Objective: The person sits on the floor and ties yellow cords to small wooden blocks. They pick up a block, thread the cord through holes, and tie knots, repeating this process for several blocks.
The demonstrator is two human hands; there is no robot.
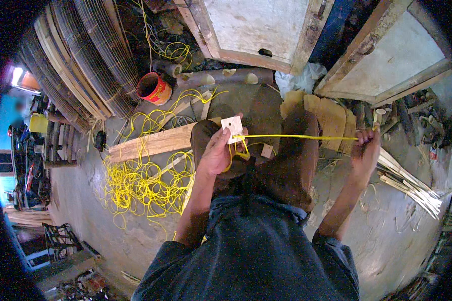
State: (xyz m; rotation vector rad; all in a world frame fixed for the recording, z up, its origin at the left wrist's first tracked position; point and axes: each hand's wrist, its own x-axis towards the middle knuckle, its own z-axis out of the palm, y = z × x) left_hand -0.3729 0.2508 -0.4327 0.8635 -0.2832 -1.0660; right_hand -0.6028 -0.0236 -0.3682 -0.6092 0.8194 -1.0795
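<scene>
My left hand (219, 151) is closed around a small pale wooden block (231, 126) that has a dark hole in its face. A yellow cord (301, 136) runs taut from the block across to my right hand (366, 145), whose fingers are closed on it at the far right. Some of the same cord hangs in a loop below the block, by my left fingers. Between my legs and the floor lies another small wooden piece (267, 150). To my left, a large loose tangle of yellow cord (145, 183) spreads over the floor beside a wooden plank (155, 142).
A red bucket (154, 89) stands beyond the plank, near bundled slatted rolls (93, 50). Flattened cardboard (331, 118) lies by my right knee. Thin pale strips (412, 188) rest on the floor at right. Framed panels (258, 30) lean at the back.
</scene>
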